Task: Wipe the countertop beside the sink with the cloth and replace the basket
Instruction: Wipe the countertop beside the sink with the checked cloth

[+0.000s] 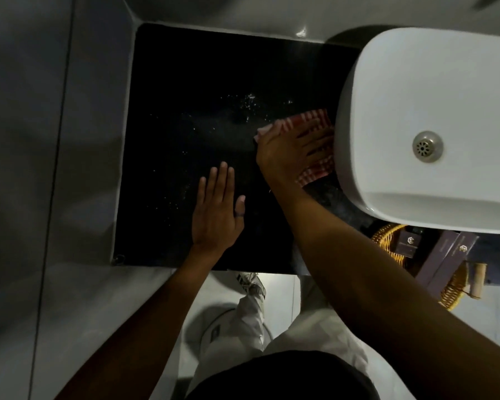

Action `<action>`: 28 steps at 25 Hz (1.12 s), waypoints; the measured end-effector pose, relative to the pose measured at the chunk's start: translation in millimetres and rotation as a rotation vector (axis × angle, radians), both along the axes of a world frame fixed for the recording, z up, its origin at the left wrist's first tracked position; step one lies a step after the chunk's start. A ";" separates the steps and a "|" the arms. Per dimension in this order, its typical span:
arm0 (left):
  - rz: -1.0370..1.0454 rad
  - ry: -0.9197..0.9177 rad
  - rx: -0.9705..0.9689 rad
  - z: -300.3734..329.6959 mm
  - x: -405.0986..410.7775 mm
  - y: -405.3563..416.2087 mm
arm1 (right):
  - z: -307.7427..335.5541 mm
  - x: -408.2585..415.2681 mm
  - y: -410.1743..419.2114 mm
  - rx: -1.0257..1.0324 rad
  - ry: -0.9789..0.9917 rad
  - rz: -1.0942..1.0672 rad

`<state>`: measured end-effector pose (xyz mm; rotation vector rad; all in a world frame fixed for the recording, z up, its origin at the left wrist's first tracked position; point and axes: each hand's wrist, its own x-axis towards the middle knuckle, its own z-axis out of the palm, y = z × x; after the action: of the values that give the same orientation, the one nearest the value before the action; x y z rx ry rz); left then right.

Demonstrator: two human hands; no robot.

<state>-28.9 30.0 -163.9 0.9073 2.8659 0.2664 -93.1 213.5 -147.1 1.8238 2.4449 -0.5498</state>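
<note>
The black countertop fills the middle of the view, with small water droplets scattered across it. A red-and-white striped cloth lies flat on it, pressed against the left wall of the white sink. My right hand presses flat on the cloth, fingers spread toward the sink. My left hand rests flat and empty on the counter near its front edge, fingers together, a dark ring on the thumb. A woven yellow basket holding dark boxes sits at the front right, partly behind my right forearm.
Grey tiled walls close the counter at the left and back. The sink's metal drain shows at right. Below the counter's front edge lie the floor, my light trousers and a shoe. A wooden-handled item sits by the basket.
</note>
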 end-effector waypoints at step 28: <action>0.292 0.073 0.311 39.5 -83.5 37.9 | 3.6 28.9 29.5 0.132 0.128 0.627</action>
<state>-112.4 67.8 -124.4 0.5402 3.0743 0.7395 -64.2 243.0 -143.5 0.9655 2.9806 -0.4662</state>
